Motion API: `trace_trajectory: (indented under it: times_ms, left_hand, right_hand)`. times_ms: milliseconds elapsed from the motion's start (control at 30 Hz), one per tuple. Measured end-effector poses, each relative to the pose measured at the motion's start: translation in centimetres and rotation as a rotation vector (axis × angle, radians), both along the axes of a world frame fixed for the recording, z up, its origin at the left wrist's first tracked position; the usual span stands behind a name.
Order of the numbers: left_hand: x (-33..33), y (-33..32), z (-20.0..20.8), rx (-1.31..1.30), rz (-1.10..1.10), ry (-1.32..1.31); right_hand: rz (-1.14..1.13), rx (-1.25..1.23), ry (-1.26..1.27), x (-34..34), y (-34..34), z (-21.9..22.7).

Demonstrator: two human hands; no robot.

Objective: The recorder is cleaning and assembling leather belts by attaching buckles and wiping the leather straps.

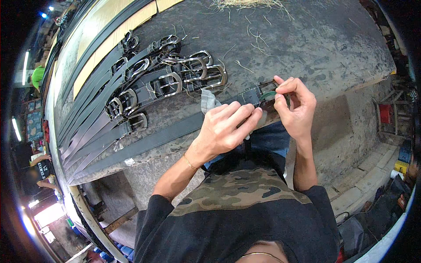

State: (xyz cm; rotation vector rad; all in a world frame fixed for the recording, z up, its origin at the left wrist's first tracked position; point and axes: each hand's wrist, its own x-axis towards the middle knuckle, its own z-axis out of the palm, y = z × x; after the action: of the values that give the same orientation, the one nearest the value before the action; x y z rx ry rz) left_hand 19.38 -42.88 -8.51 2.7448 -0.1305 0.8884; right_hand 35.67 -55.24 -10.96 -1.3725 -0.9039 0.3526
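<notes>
Black belt (162,134) runs along the table's (320,52) near edge, buckle end between the hands. Buckle (266,82) on, pale stitching in; work beside it looks unfinished. Right hand (296,103) pinches a small green piece (269,93) there. Left hand (230,127): fingers bent close together over the strap; cannot tell what they grip. Other belts (144,90) lie piled, buckles fitted, loose strands (244,66) nearby.

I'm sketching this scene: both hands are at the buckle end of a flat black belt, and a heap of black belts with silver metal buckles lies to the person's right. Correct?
No: the head view shows the heap of black belts with silver metal buckles to the person's left, not right. The left hand and right hand are at the buckle end of a flat black belt.
</notes>
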Motion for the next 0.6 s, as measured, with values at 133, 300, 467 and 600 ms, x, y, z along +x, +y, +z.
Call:
trace_trajectory:
  times_ms: [133,300,467,600]
  left_hand:
    - [-0.1,-0.1,0.5,-0.030,0.010,0.025]
    - [2.7,1.8,1.9,-0.164,0.190,-0.155]
    - [6.1,2.2,5.5,-0.382,0.280,-0.147]
    - [2.4,-0.6,1.6,-0.218,0.040,0.202]
  right_hand:
    - [0.002,0.009,0.005,0.0,0.0,0.0]
    - [-0.153,0.108,0.251,0.3,0.0,0.6]
    - [-0.386,0.224,0.307,4.8,-3.8,1.2]
    - [-0.631,0.185,0.240,9.4,-10.8,0.8]
